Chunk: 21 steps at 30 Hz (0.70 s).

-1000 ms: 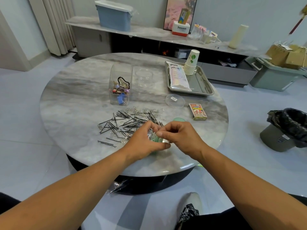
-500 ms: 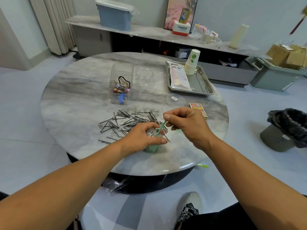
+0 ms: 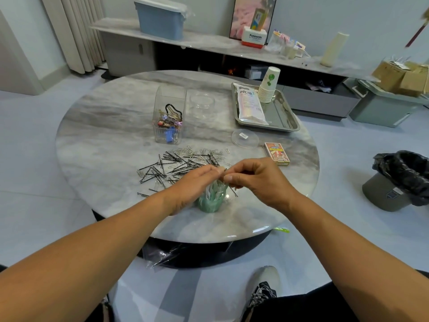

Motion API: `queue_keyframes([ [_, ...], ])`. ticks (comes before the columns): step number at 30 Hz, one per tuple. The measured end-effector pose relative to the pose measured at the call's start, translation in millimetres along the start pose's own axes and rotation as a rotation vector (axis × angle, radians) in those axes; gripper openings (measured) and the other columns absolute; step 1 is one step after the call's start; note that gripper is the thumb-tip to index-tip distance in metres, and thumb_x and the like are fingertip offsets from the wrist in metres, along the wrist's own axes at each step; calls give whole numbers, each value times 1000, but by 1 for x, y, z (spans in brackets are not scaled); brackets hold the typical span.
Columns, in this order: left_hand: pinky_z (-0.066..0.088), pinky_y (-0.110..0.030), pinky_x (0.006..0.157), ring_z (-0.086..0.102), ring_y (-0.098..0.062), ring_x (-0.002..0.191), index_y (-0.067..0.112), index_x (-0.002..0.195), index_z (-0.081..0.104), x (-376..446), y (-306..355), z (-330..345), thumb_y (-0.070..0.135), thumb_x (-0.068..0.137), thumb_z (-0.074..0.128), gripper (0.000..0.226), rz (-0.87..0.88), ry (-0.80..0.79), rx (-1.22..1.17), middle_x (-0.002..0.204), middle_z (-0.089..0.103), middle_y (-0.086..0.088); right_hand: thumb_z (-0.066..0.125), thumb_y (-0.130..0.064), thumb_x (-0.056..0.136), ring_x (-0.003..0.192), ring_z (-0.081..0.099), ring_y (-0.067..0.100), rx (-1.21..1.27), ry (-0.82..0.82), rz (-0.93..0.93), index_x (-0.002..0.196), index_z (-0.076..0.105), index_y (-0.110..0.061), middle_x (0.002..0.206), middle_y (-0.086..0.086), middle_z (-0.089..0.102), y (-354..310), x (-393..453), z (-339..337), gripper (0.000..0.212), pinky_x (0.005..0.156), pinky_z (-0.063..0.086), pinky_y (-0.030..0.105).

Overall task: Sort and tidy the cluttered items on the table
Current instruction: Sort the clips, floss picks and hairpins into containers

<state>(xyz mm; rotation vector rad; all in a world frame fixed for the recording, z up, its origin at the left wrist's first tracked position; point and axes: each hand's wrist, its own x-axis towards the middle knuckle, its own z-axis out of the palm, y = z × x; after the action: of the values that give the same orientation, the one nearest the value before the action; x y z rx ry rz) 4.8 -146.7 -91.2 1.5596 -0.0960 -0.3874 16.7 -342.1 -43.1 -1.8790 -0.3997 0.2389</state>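
green picks [image 3: 212, 196] in cup under both grips, r hand [image 3: 257, 180] pinching hairpin [image 3: 232, 190], l hand [image 3: 195, 182] curled on picks.

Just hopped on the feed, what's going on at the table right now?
A person is sorting clutter on the round marble table. Both hands meet over a small green cup stuffed with green and white picks: the left hand steadies it, while the right hand pinches something thin at its top. A pile of hairpins and paper clips lies unsorted just behind.
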Motion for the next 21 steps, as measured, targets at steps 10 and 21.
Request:
queue_keyframes([
  [10,37,-29,109,41,-7,137,42,144,43,-12,1,-13,79,54,78,104,33,-131,197,150,45,10,86,-26,79,71,51,-2,-410,-54,-79,99,80,-26,90,-7,53,9,-2,9,20,69,40,10],
  [21,45,-13,82,62,10,94,32,121,64,-12,-5,-8,12,68,93,64,174,-59,394,107,69,16,81,-23,85,84,57,4,-559,-49,-281,100,79,-28,94,-11,58,3,11,34,16,74,48,23],
])
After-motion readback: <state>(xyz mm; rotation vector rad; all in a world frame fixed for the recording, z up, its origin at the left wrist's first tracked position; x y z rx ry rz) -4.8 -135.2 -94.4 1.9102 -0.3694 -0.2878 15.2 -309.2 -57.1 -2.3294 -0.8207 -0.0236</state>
